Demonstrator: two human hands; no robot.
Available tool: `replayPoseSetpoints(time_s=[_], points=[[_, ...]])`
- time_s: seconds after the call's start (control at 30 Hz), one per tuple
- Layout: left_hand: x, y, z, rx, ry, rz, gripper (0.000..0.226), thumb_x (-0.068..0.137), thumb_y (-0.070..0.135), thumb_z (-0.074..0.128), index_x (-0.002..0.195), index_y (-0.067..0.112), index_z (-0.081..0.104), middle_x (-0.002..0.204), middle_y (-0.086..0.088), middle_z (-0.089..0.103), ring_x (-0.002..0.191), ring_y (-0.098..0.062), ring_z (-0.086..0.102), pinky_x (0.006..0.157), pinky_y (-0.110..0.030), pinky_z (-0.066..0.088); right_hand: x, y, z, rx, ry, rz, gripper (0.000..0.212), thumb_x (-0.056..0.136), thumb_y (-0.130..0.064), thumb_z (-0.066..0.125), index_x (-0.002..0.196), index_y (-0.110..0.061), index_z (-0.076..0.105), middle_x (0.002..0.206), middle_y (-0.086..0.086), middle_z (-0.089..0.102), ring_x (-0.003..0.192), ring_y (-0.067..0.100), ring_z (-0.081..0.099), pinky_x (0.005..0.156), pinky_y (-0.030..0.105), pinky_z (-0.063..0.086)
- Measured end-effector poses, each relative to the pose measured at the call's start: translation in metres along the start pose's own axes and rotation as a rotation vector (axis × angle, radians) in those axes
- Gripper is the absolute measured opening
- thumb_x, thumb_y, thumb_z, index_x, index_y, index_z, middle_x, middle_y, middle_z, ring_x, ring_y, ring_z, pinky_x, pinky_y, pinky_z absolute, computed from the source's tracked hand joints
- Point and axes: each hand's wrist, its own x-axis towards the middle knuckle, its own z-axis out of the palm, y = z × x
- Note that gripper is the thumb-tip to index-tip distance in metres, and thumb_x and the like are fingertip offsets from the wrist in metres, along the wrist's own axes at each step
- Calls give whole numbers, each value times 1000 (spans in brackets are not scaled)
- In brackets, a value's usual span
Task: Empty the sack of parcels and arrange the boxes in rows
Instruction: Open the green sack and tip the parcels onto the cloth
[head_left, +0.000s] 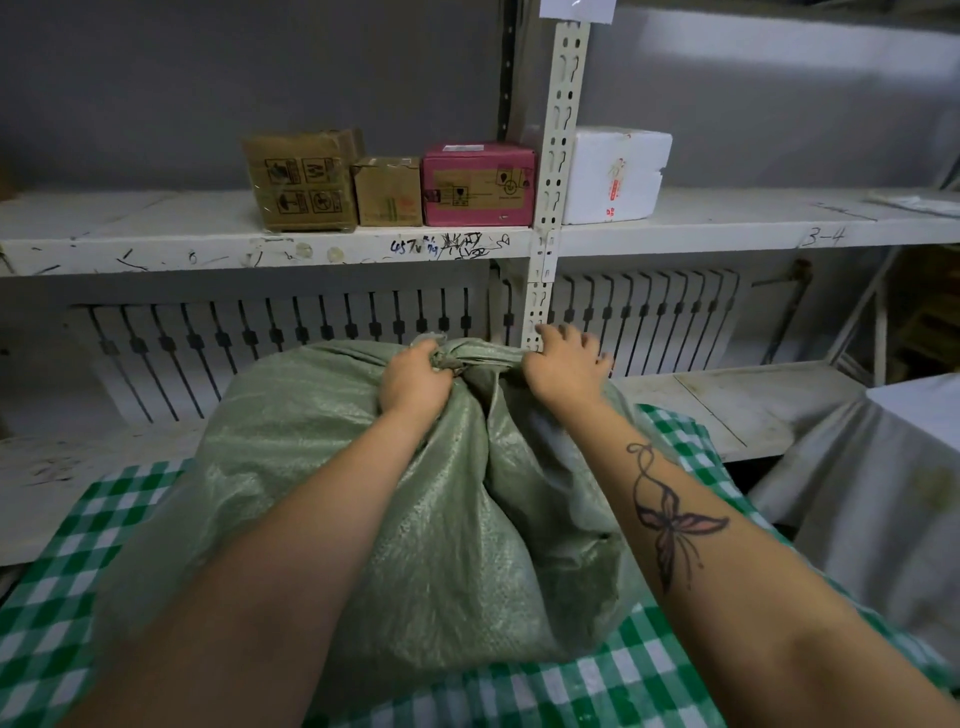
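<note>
In the head view we judge the task barely begun. The sack lies bulging on the checked cloth before us, and its neck is twisted shut, so nothing has been emptied. Our left hand clenches the bunched neck from the left. Our right hand pinches the fabric on the other side, some fingers lifted loose.

The sack is woven plastic — pale green, crinkled, faintly glossy, lumpy over its load. On the scuffed white shelf beyond, four boxes stand side by side: a taped brown carton, a smaller carton, a pink box and, past the upright, a white foam box. Whether these came from this sack we cannot tell.
</note>
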Motion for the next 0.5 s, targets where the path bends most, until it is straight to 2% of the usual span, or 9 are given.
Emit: replayPoseSetpoints(time_s=[0.07, 0.1, 0.13, 0.2, 0.23, 0.3, 0.37, 0.43, 0.5], points=[[0, -1, 2, -19, 16, -6, 36, 85, 18, 55, 121, 19, 59, 114, -14, 63, 101, -33, 59, 83, -39, 52, 1, 11, 5, -52, -109, 186, 53, 92, -31, 41, 144, -32, 32, 157, 8, 18, 144, 36, 10, 111, 64, 3], [0, -1, 3, -31, 29, -8, 35, 85, 17, 55, 120, 19, 59, 113, -14, 63, 99, -33, 60, 82, -39, 52, 1, 16, 8, -13, -135, 233, 47, 94, -30, 41, 141, -33, 36, 155, 9, 20, 142, 38, 15, 110, 66, 7], [-1, -1, 4, -45, 45, -11, 35, 85, 16, 55, 120, 18, 59, 111, -14, 64, 96, -32, 61, 78, -38, 52, 2, 19, 11, 54, -121, 239, 40, 96, -28, 41, 136, -31, 44, 149, 11, 29, 137, 39, 26, 110, 65, 18], [-2, 1, 4, -101, 77, -18, 31, 86, 13, 55, 116, 17, 61, 101, -12, 65, 81, -27, 60, 63, -31, 47, 3, 21, 13, 191, 4, 178, 31, 98, -17, 39, 122, -21, 59, 129, 14, 51, 114, 36, 50, 97, 50, 43], [-3, 5, 2, -148, 94, -19, 28, 86, 11, 55, 112, 15, 61, 94, -11, 65, 72, -24, 57, 57, -28, 41, 3, 19, 12, 252, 82, 149, 31, 97, -10, 38, 113, -15, 63, 115, 13, 60, 100, 33, 56, 85, 42, 49], [1, 19, -8, -252, 155, 3, 24, 85, 7, 54, 106, 15, 62, 90, -11, 65, 68, -24, 56, 56, -26, 38, 3, 10, 3, 372, 184, 137, 31, 96, -3, 34, 101, -7, 64, 93, 10, 61, 80, 27, 54, 67, 33, 43], [7, 37, -28, -329, 243, 40, 27, 84, 5, 54, 107, 17, 63, 96, -7, 64, 75, -24, 59, 59, -27, 39, 6, -6, -14, 485, 270, 122, 29, 97, -4, 33, 93, -4, 62, 84, 9, 55, 75, 23, 49, 63, 28, 35], [12, 55, -53, -416, 334, 75, 27, 84, 4, 54, 105, 18, 63, 94, -4, 62, 76, -23, 59, 59, -28, 42, 9, -26, -33, 565, 372, 68, 28, 97, -5, 35, 92, -3, 62, 85, 10, 57, 76, 21, 48, 64, 27, 33], [16, 69, -76, -505, 422, 134, 22, 83, 3, 53, 94, 21, 58, 89, -3, 62, 75, -22, 58, 65, -30, 47, 12, -47, -55, 603, 470, -27, 27, 96, -5, 36, 95, -1, 63, 92, 14, 63, 78, 20, 48, 65, 26, 30]])
